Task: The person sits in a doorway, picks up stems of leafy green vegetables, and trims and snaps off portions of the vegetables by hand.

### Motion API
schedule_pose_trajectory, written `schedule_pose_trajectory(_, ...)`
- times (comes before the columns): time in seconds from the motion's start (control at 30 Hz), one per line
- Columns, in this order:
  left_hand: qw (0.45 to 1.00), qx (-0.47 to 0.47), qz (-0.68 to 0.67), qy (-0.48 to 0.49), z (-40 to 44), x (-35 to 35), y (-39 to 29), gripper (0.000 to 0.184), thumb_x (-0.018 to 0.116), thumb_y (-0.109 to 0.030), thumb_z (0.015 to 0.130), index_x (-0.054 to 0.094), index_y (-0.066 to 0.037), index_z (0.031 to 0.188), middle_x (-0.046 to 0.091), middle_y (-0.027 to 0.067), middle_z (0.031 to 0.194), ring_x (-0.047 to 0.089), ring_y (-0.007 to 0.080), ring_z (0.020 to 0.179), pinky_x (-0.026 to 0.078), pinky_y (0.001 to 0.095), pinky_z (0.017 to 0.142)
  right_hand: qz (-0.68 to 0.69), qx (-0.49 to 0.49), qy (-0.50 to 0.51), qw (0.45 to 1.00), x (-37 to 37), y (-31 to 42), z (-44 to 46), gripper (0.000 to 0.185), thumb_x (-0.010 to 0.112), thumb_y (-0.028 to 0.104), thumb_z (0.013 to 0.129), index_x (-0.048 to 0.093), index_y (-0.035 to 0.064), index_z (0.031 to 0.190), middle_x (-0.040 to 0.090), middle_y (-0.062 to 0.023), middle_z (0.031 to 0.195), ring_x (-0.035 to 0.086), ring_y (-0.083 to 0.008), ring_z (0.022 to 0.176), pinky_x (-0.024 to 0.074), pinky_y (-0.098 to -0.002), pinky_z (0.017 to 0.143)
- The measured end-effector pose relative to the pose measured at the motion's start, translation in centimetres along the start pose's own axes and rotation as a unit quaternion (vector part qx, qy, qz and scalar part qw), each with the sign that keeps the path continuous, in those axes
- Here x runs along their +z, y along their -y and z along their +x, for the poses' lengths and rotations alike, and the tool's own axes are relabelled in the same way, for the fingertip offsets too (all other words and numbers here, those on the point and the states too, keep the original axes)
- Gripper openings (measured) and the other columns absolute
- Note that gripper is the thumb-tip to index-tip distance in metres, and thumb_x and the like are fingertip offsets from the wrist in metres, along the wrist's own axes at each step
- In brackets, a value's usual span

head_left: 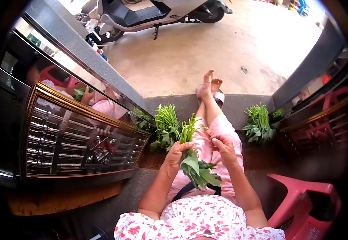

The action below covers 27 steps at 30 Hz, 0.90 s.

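over the pink trousers [232, 138], the left hand [175, 156] grasps a leafy bunch [198, 170] in its fingers; just beside, the right hand [224, 147] — whether its bent fingers pinch anything, i cannot tell. beyond — piled greens [167, 124], then a scooter [146, 17].

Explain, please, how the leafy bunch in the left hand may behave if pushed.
The leafy bunch is probably light, being only slim stems and leaves. The leaves would likely flop, since they spread broad and loose beyond the left hand. The stems seem springier, standing fairly straight.
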<state>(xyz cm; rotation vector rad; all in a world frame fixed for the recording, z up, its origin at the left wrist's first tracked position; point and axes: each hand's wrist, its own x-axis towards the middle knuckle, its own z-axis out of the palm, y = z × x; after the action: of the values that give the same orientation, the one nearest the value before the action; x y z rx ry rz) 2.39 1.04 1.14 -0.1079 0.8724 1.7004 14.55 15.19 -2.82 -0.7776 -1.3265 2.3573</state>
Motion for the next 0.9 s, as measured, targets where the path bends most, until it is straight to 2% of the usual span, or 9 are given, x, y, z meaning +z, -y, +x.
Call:
schedule_pose_trajectory(0.13,0.999,-0.017,0.014,0.023,-0.8,1.0,1.4,0.01,0.052,-0.008,0.075,0.049,0.001,0.073,0.049,0.0067,0.063,0.049,0.0188,0.058,0.043,0.0316,0.06,-0.015,-0.015,0.003,1.0,1.4,1.3,-2.5,0.013,0.053,0.014,0.08,0.057,0.0026,0.085,0.057,-0.0009,0.074,0.05,-0.0066,0.064,0.0394,-0.0194,0.058)
schedule_pose_trajectory(0.2,0.999,-0.027,0.013,0.037,-1.4,1.4,1.8,0.01,0.053,-0.007,0.073,0.051,0.002,0.079,0.052,0.0067,0.066,0.051,0.017,0.058,0.045,0.0297,0.06,-0.035,-0.05,0.019,0.998,2.0,1.6,-3.4,0.014,0.054,0.014,0.08,0.057,0.0021,0.086,0.056,-0.0002,0.074,0.049,-0.0062,0.064,0.0389,-0.0193,0.058)
schedule_pose_trajectory(0.27,0.997,0.006,0.081,0.011,-2.3,2.9,1.9,0.014,0.055,-0.005,0.072,0.053,0.001,0.084,0.054,0.0059,0.069,0.053,0.014,0.06,0.046,0.0256,0.058,-0.036,-0.038,0.012,0.999,2.5,1.6,-3.8,0.015,0.055,0.014,0.08,0.057,0.0016,0.087,0.056,0.0001,0.073,0.047,-0.0054,0.065,0.0381,-0.0183,0.058)
schedule_pose_trajectory(0.3,0.996,-0.012,0.087,0.019,-2.5,3.0,2.0,0.017,0.057,-0.004,0.072,0.053,0.0,0.088,0.056,0.0046,0.072,0.055,0.0108,0.062,0.046,0.0222,0.057,-0.027,-0.051,0.015,0.998,2.8,1.6,-4.0,0.014,0.055,0.014,0.079,0.058,0.0015,0.084,0.056,0.0,0.072,0.048,-0.0055,0.063,0.0389,-0.0187,0.058)
schedule_pose_trajectory(0.57,0.993,-0.002,0.106,0.049,-3.2,3.8,3.9,0.017,0.056,-0.004,0.075,0.053,-0.001,0.092,0.058,0.0048,0.077,0.056,0.0117,0.07,0.046,0.0227,0.066,0.024,-0.043,0.005,0.999,2.6,1.3,-5.6,0.006,0.06,0.008,0.075,0.056,0.0036,0.074,0.054,0.0013,0.064,0.047,-0.0036,0.053,0.0365,-0.0154,0.047)
schedule_pose_trajectory(0.8,0.995,-0.014,0.091,0.039,-3.3,3.5,4.6,0.011,0.05,-0.007,0.079,0.054,-0.002,0.088,0.057,0.0034,0.074,0.055,0.0103,0.067,0.045,0.0221,0.062,0.045,-0.012,0.002,0.999,2.0,0.6,-6.0,0.01,0.058,0.008,0.075,0.054,0.0048,0.067,0.053,-0.001,0.056,0.046,-0.0044,0.047,0.032,-0.0155,0.042)
schedule_pose_trajectory(0.9,0.995,-0.009,0.089,0.05,-3.0,3.1,4.9,0.012,0.05,-0.008,0.079,0.054,0.0,0.087,0.058,0.0066,0.074,0.057,0.0138,0.067,0.047,0.0245,0.064,0.053,-0.022,-0.002,0.998,1.8,0.5,-6.2,0.006,0.056,0.005,0.073,0.054,0.0034,0.068,0.053,-0.0014,0.057,0.048,-0.0056,0.047,0.0348,-0.0155,0.043)
